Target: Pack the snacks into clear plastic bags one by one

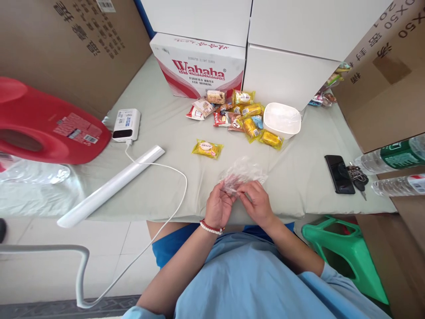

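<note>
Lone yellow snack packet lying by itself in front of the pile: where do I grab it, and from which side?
Probably pinch the yellow snack packet across its short width at the middle, coming straight down from above. It lies flat on the grey-green table cover, with open space around it, so neither crimped end is easier to lift.

Single head-worn view, looking forward and steeply down, close over table point(159, 186) edge

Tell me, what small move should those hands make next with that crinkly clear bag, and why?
Probably spread the clear plastic bag open: both the left hand and right hand pinch its near edge, and its mouth looks closed, while the yellow snack packet lies just beyond on the table.
</note>
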A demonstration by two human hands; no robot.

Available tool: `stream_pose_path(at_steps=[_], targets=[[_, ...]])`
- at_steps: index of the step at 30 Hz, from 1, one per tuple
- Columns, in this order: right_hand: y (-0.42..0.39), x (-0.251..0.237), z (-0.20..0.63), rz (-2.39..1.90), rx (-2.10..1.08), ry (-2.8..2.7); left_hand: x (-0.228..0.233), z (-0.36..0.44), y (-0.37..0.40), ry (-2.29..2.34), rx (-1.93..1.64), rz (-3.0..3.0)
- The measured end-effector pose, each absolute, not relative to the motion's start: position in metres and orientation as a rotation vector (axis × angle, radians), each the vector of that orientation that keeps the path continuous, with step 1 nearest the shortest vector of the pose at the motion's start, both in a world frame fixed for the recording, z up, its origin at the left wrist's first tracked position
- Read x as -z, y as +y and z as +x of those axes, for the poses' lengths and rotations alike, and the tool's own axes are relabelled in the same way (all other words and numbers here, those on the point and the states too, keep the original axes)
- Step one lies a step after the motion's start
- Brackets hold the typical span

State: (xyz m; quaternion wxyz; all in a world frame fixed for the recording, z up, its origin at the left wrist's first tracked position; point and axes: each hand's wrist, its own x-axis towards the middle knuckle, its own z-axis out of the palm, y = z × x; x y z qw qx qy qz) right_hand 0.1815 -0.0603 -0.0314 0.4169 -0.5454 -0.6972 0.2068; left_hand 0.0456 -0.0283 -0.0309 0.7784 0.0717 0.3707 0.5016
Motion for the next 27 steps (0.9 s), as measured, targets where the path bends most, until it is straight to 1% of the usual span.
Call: stream_pose_path(at_steps=[3, 6, 8, 10, 12, 13, 14, 15, 18, 20, 25, 27], targets=[[-0.063, 0.03, 0.199, -1.389, -0.719, -1.43, 0.03, 0.036, -0.02, 0.818, -1.09, 0.103], [-0.073, 0.035, 0.224, -1.479, -0.791, -1.089, 0.031, 0.026, -0.011, 0.87, -1.124, 0.051], [-0.082, 0.035, 0.243, -1.568, -0.864, -0.963, 0.031, 0.02, -0.005, 0.893, -1.154, 0.029], [-0.093, 0.027, 0.266, -1.675, -1.066, -1.048, 0.031, 0.015, 0.002, 0.912, -1.183, 0.002], [-0.101, 0.011, 0.29, -1.742, -1.339, -1.305, 0.03, 0.01, 0.007, 0.928, -1.201, -0.022], [-0.103, 0.001, 0.302, -1.751, -1.43, -1.423, 0.029, 0.008, 0.01, 0.933, -1.207, -0.023], [-0.103, -0.01, 0.312, -1.756, -1.446, -1.49, 0.028, 0.006, 0.011, 0.933, -1.211, -0.013], [-0.101, -0.021, 0.319, -1.769, -1.377, -1.498, 0.027, 0.006, 0.012, 0.926, -1.213, 0.012], [-0.079, -0.046, 0.322, -1.753, -0.926, -1.381, 0.024, 0.009, 0.009, 0.883, -1.22, 0.149], [-0.053, -0.051, 0.306, -1.642, -0.778, -1.417, 0.024, 0.013, 0.004, 0.856, -1.218, 0.257], [0.013, -0.032, 0.239, -1.347, -0.988, -1.72, 0.024, 0.014, -0.013, 0.84, -1.254, 0.518], [0.03, -0.024, 0.22, -1.288, -0.956, -1.839, 0.021, 0.005, -0.014, 0.867, -1.153, 0.554]])
